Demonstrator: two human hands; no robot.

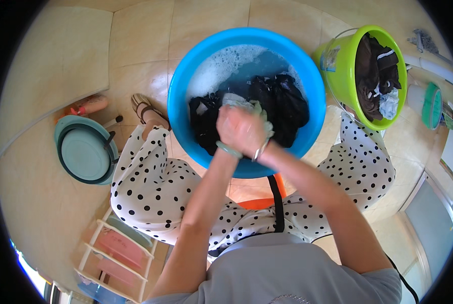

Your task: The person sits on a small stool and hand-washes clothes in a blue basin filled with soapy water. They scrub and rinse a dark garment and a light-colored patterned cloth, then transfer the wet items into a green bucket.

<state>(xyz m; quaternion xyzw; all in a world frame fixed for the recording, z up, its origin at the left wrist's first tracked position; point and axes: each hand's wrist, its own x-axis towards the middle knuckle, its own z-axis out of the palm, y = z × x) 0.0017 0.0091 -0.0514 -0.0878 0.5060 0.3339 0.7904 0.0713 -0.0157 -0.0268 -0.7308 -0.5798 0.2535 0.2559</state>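
Note:
Between my legs stands a blue basin (178, 91) of sudsy water with black wet clothes (282, 104) soaking in it. Over its near half my two hands are pressed together, blurred by motion. My left hand (230, 126), with a pale green bangle (229, 149) at the wrist, is closed on a pale wet cloth (235, 100). My right hand (254, 136), wearing a silver bracelet (260, 150), closes against it on the same cloth. Parts of the cloth stick out beyond the fingers; the rest is hidden in the grip. White foam (211, 73) floats at the basin's far left.
A lime green bucket (335, 81) with dark clothes and a light blue piece stands at the right. To the left are stacked grey-green basins (84, 154) and a pink bottle (93, 104). A white rack (97, 248) is at lower left. Part of an orange seat (257, 203) shows beneath me.

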